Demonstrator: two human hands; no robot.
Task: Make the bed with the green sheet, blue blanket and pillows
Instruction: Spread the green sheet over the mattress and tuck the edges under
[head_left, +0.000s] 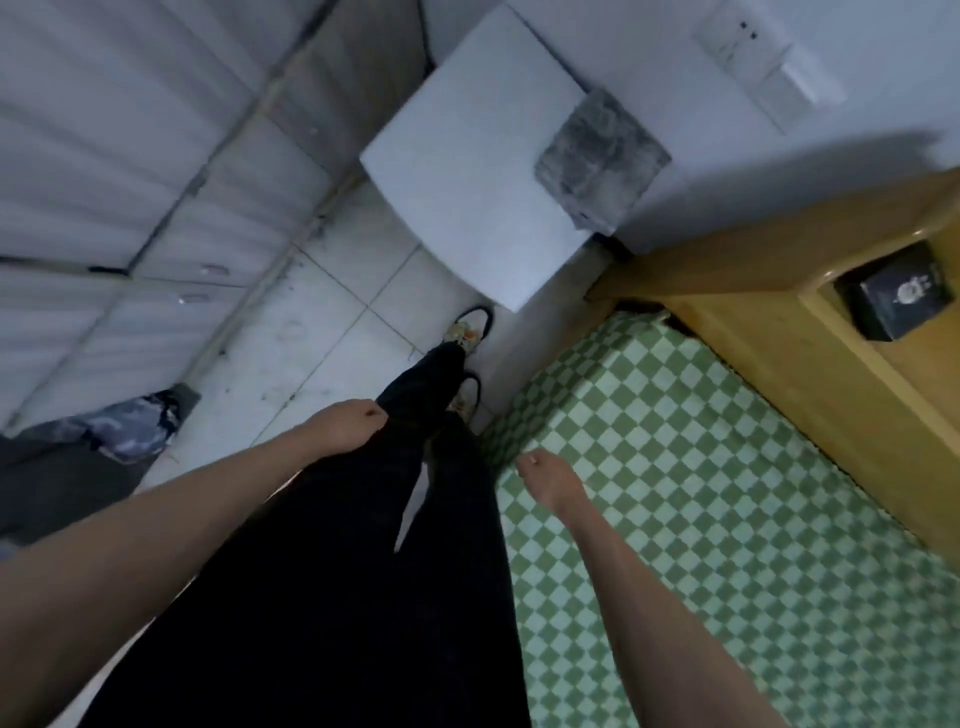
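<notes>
The green sheet (701, 493) lay spread flat on the bed at the right, reaching the wooden headboard (753, 291). Both the left hand (358, 415) and the right hand (545, 475) hung loosely curled, holding nothing. No blanket or pillows were in view; fetching the blanket looked like the sensible next step.

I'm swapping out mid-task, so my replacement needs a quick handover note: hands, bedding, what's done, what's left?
Left hand: loosely curled, empty, by the thigh.
Right hand: loosely curled, empty, above the bed edge.
Green checked sheet: spread on the mattress up to the wooden headboard.
Done: sheet appears laid.
Left: blue blanket and pillows, neither clearly in view; a bundle of blue patterned fabric lies on the floor at left.
</notes>
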